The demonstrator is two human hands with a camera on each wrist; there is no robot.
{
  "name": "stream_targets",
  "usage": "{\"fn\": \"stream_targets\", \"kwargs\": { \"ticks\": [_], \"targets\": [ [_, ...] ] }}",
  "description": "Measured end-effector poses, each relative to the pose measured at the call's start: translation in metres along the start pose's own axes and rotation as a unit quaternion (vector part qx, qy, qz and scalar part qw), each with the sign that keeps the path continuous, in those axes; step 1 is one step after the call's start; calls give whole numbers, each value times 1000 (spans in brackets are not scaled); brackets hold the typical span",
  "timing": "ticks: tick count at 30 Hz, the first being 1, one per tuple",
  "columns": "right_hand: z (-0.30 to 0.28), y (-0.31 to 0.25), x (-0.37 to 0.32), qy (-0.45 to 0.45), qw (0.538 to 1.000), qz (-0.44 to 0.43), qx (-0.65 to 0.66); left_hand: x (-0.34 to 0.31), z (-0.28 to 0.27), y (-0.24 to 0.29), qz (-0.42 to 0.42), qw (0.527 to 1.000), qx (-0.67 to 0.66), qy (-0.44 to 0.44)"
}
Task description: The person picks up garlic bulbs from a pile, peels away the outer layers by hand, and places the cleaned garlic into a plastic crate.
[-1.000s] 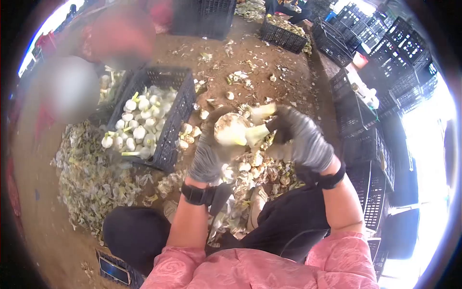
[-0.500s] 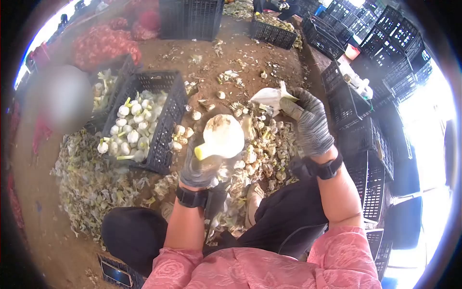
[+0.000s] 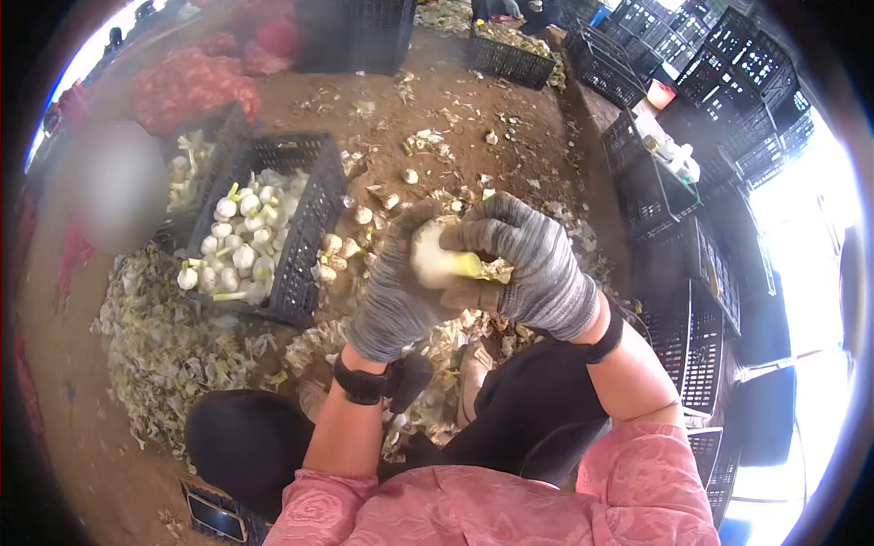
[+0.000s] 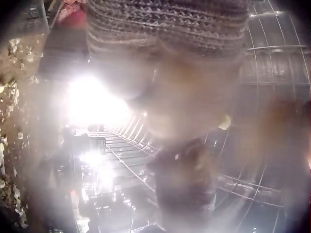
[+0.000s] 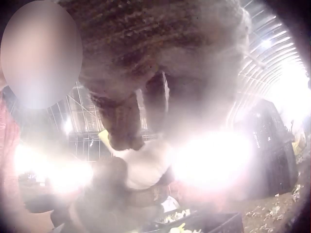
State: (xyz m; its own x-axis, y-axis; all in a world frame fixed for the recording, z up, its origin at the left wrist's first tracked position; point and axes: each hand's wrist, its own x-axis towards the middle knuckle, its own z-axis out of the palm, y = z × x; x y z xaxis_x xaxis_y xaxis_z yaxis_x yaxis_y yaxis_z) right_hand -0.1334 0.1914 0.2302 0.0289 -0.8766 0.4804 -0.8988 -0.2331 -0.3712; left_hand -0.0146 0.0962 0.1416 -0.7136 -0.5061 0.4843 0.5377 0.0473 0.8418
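A white garlic bulb (image 3: 431,253) with a short cut yellow-green stem is held between both hands in front of the body. My left hand (image 3: 393,296), in a grey knit glove, grips it from the left side. From the right, the gloved right hand (image 3: 537,264) curls its fingers and thumb onto the bulb beside the stem. In the right wrist view the pale bulb (image 5: 148,165) shows under dark glove fingers. Glare and blur hide most of the left wrist view, where the knit glove (image 4: 165,29) fills the top.
A black crate (image 3: 309,237) of white garlic bulbs stands to the left, beside a heap of peeled skins (image 3: 164,346). Unpeeled bulbs (image 3: 341,255) lie on the dirt floor. Red net sacks (image 3: 196,86) are behind, and stacked black crates (image 3: 692,328) line the right.
The right hand pulled away rightward with a strip of white skin, which is gone from it now. It has since come back left onto the bulb in the left hand.
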Motion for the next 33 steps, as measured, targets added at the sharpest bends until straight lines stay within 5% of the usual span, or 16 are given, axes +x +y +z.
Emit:
{"fn": "stream_targets", "kwargs": {
  "ticks": [1, 2, 3, 6, 14, 17, 21, 24, 25, 26, 27, 28, 30, 33],
  "targets": [
    [1, 3, 1, -2, 999, 6, 42, 1, 4, 1, -53, 969, -242, 5],
    [1, 5, 3, -4, 996, 12, 84, 1, 6, 2, -101, 878, -469, 10],
    [-3, 5, 3, -27, 995, 48, 87, 0, 1, -6, 10, 997, -81, 7],
    [-5, 8, 2, -40, 988, 83, 121, -3, -2, -4, 18, 994, 104, -1],
    [-7, 11, 0, -77, 968, 129, 201, -4, -11, -4, -72, 997, 6, -19],
    [-8, 12, 1, -63, 979, 125, 148, -11, -9, -1, -187, 934, -304, 11],
    [-2, 20, -2, -34, 988, 105, 110, -9, -10, -16, -151, 891, -416, -97],
    [1, 17, -3, 2, 962, 170, 212, -4, -8, -14, -207, 900, -383, 4],
    [1, 16, -3, 29, 930, 219, 293, 1, -10, -11, -170, 841, -500, -116],
    [1, 16, -4, 29, 930, 219, 293, 2, -8, -8, -170, 841, -500, -116],
    [1, 16, -5, 33, 922, 242, 302, 3, -2, -7, -81, 955, -283, -24],
    [1, 16, -5, 36, 912, 265, 310, 3, 3, -7, 13, 996, -44, 70],
    [6, 21, -6, 23, 911, 235, 338, 5, 2, -10, -16, 981, -125, 151],
    [4, 19, -4, 33, 785, 332, 521, -4, -8, 0, -176, 955, -200, 130]
  ]
}}
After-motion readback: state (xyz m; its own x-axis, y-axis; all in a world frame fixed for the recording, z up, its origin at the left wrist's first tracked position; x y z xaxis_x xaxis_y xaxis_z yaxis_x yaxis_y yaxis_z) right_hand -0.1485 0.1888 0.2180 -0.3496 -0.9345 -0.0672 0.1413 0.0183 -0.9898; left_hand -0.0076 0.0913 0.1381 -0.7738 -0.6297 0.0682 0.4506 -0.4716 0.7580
